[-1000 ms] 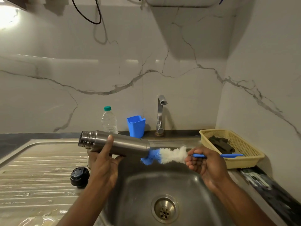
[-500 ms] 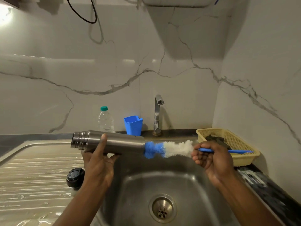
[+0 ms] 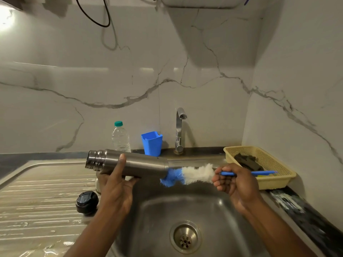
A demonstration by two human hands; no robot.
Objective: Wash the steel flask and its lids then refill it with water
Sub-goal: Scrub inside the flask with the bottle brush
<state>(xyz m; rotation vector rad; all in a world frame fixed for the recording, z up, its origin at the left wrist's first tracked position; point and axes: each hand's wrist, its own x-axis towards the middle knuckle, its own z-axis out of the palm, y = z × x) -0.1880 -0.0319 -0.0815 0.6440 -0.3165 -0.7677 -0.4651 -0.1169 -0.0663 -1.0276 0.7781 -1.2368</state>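
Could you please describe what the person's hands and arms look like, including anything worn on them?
The left hand and right hand are bare, with no gloves or rings visible. The left forearm and right forearm are uncovered up to the frame's edge: no sleeves, watch or bands show.

Person's body: two bare hands, two bare forearms.
The left hand (image 3: 115, 190) and right hand (image 3: 239, 186) are uncovered. The left forearm (image 3: 89, 236) and right forearm (image 3: 274, 227) are bare skin from the wrist to the lower edge of view.
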